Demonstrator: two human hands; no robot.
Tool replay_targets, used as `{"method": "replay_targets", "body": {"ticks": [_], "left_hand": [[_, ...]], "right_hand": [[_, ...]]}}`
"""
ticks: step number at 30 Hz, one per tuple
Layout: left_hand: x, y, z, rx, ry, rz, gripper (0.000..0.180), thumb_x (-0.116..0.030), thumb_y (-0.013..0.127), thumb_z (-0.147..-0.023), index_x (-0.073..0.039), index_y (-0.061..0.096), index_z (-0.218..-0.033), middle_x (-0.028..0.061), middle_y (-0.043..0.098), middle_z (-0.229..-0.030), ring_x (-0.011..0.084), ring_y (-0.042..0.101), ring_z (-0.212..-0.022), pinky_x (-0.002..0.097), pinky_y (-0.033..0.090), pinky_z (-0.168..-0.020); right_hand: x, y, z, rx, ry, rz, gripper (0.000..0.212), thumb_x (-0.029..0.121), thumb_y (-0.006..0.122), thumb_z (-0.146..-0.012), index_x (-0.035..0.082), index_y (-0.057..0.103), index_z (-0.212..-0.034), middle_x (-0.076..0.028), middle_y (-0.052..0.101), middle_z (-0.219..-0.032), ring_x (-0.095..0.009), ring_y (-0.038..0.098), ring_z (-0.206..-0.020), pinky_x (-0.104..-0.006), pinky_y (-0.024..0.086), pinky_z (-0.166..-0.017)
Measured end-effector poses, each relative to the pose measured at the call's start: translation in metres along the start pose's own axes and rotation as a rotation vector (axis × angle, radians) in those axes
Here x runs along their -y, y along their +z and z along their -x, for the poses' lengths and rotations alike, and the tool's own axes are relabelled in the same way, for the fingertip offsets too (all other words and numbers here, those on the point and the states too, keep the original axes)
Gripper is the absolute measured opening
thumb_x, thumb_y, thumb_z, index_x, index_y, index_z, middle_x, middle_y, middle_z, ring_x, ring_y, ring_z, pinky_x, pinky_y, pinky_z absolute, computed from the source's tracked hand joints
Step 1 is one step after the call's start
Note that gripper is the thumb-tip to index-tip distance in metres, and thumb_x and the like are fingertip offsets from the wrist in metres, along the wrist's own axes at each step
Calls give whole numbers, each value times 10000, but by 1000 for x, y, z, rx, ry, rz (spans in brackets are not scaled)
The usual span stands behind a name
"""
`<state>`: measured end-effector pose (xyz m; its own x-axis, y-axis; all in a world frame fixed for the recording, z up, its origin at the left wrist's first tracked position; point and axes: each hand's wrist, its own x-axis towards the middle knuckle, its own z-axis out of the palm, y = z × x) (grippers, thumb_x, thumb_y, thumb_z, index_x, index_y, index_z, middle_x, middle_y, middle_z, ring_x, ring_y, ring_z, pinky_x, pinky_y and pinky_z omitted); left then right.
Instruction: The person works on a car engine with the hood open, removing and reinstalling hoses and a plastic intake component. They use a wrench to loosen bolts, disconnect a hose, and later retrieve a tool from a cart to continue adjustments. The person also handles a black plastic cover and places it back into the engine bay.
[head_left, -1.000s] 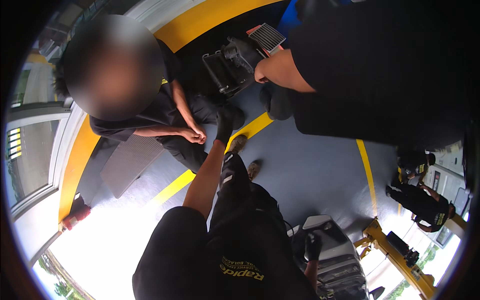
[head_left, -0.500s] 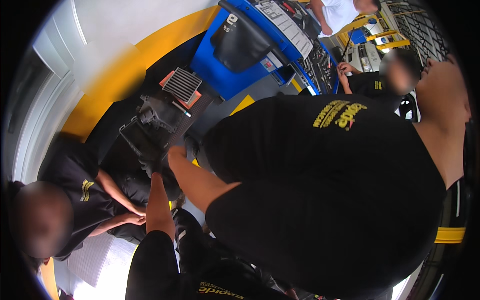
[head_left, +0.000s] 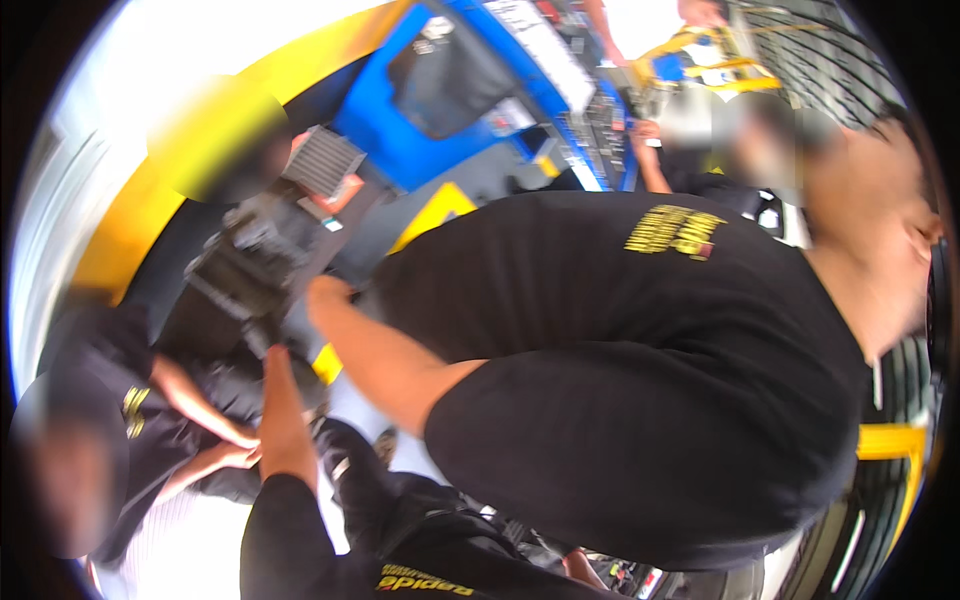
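My left forearm reaches up from the lower edge. It ends in a black-gloved hand (head_left: 262, 337), smeared by motion, at the near side of a black plastic air filter housing (head_left: 228, 272). Its fingers cannot be made out. My right hand does not show; a large black-shirted co-worker fills that side. Beyond the housing, a grey pleated air filter (head_left: 325, 160) lies on an orange-red piece (head_left: 345, 193). A small pale-tipped item (head_left: 333, 224) rests nearby. From the right, the co-worker's bare forearm (head_left: 370, 325) comes close to the housing; its hand is mostly hidden.
A blue tool cart (head_left: 385, 140) stands beyond, with a tray of hand tools (head_left: 603, 130). At left, another person holds their hands (head_left: 243, 447) together. More people are at the far right. Yellow markings (head_left: 435, 212) cross the grey floor.
The view has shifted and blurred, so the housing, filter and cart appear farther left. My left gloved hand stays by the housing. Brightness has risen.
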<state>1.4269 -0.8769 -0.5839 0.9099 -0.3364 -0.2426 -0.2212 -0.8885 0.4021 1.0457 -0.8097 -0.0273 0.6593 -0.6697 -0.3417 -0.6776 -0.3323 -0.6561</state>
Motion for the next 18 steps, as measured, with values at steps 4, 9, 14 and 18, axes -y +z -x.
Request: {"method": "replay_targets", "body": {"ticks": [4, 9, 14, 18], "left_hand": [[-58, 13, 79, 279, 110, 221, 499, -404, 602, -962, 70, 736, -1038, 322, 753, -1142, 493, 749, -1008, 592, 590, -875], [-59, -29, 89, 263, 60, 359, 508, -369, 583, -964, 106, 725, -1072, 371, 733, -1108, 537, 715, -1050, 619, 554, -900], [-55, -64, 114, 380, 58, 723, 482, -349, 639, -1011, 128, 703, -997, 315, 756, -927, 429, 765, -814, 534, 588, -716], [-36, -64, 130, 315, 268, 687, 410, -286, 653, -1028, 120, 663, -967, 246, 718, -833, 299, 708, -686, 474, 573, -623]], "right_hand": [[1, 13, 23, -93, 153, -40, 325, 267, 704, -1026, 94, 742, -1299, -165, 747, -1275, -366, 706, -1180, -491, 553, -1037], [4, 16, 5, -83, 130, -78, 334, 261, 706, -1028, 91, 733, -1314, -162, 741, -1289, -360, 702, -1192, -484, 550, -1046], [9, 34, 1, -113, 122, -132, 344, 256, 708, -1030, 87, 724, -1328, -159, 735, -1304, -353, 698, -1204, -477, 546, -1054], [14, 31, -19, -100, 101, -167, 351, 252, 710, -1031, 84, 717, -1339, -157, 731, -1315, -348, 695, -1214, -472, 543, -1061]]}}
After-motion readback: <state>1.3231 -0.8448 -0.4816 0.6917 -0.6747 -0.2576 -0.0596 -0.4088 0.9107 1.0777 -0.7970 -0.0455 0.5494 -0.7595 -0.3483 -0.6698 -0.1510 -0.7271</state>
